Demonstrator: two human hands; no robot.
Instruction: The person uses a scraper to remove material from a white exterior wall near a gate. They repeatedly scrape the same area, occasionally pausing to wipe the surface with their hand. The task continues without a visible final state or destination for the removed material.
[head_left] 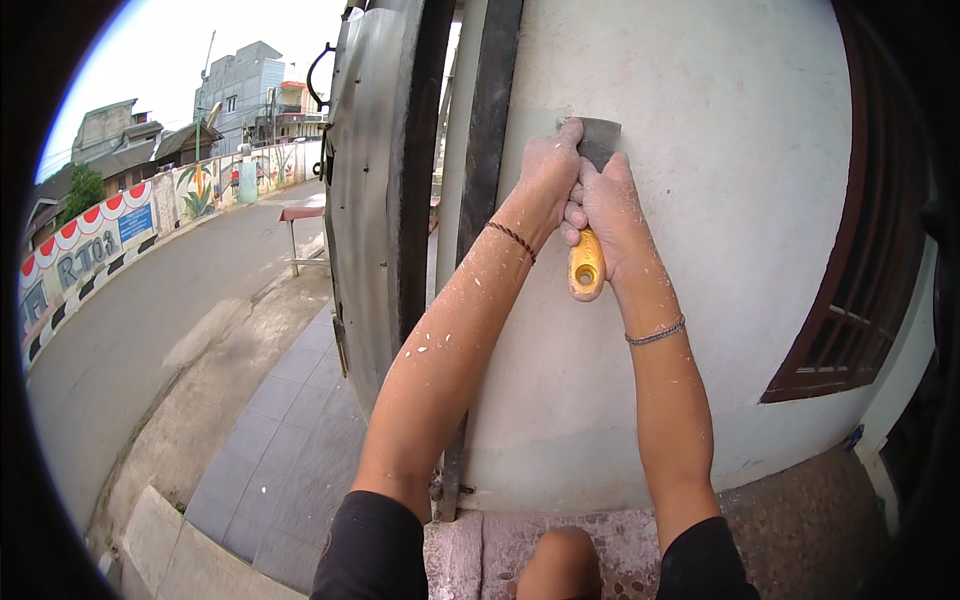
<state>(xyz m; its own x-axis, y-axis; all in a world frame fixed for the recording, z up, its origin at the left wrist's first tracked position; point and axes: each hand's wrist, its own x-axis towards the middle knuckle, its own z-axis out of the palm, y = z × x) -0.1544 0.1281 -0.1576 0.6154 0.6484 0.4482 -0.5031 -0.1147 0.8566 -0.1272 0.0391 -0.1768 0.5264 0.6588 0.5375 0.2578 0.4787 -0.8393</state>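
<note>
Both hands meet on a putty knife (588, 262) with a yellow handle and a wide grey metal blade (601, 138). The blade lies against a pale plastered wall (740, 200), its wide edge upward. My right hand (612, 205) is closed round the handle, whose holed end sticks out below. Against the blade's left side, my left hand (552, 172) presses with its thumb or a finger, the other fingers bunched near the handle. White dust and flecks cover both hands and forearms.
Left of the wall stand a dark post (488, 130) and a metal door or gate (370, 180). A brown-framed barred window (850, 300) is at right. Below are grey tiles (270, 430) and a dusty speckled floor (790, 520). A road (170, 310) runs outside.
</note>
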